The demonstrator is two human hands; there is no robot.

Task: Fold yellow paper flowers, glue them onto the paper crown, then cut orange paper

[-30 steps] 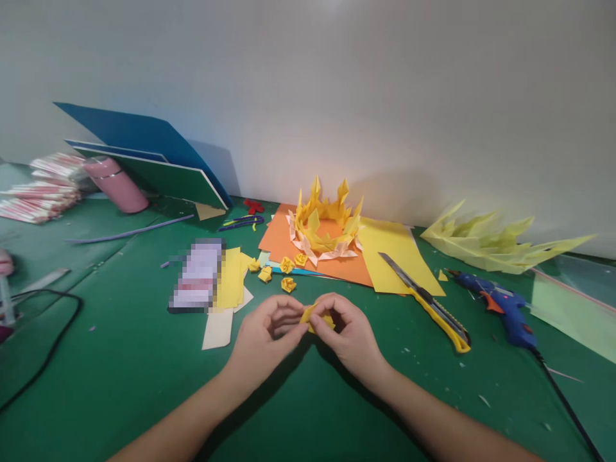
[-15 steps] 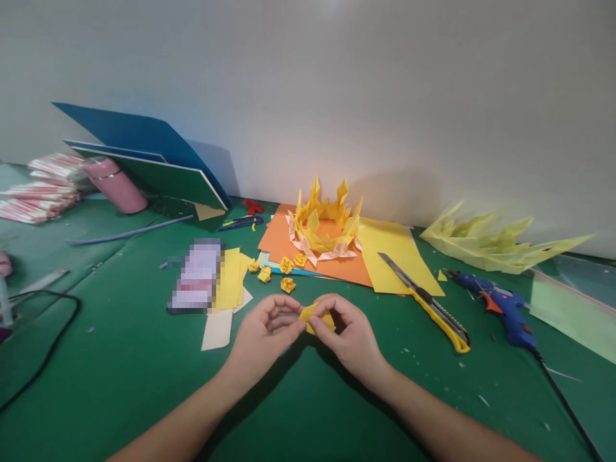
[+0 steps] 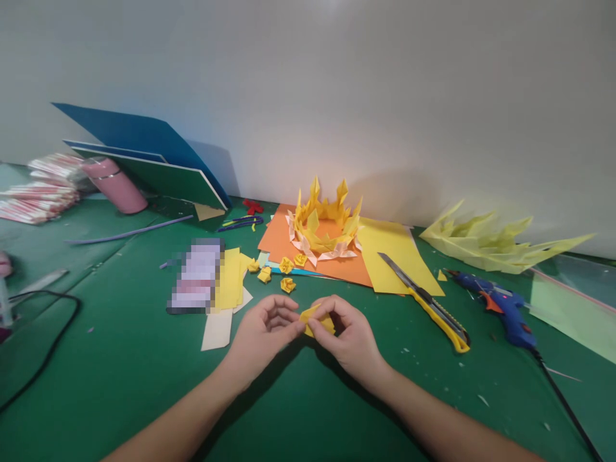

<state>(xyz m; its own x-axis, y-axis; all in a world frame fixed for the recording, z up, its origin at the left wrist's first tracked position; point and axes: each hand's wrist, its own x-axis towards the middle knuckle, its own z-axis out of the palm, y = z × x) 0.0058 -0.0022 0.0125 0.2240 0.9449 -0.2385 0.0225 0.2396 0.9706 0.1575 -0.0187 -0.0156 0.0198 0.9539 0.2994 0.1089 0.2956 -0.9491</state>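
Observation:
A small folded piece of yellow paper is held between my two hands, above the green tabletop. My left hand pinches its left corner between thumb and fingers. On the other side, my right hand grips it with the thumb across the front; these fingers hide part of the paper. Just beyond my hands lie several small folded yellow paper flowers. Farther back, a folded paper crown in yellow and pale pink stands on an orange sheet.
A utility knife with its blade out lies to the right, partly on a yellow sheet. Beyond it are a blue glue gun with a cord and a pale yellow folded paper piece. Left are a phone, yellow slips and a pink bottle.
Both hands stay in nearly the same place, still pinching the yellow paper. My right thumb has shifted slightly left over it. Everything else on the table is unchanged.

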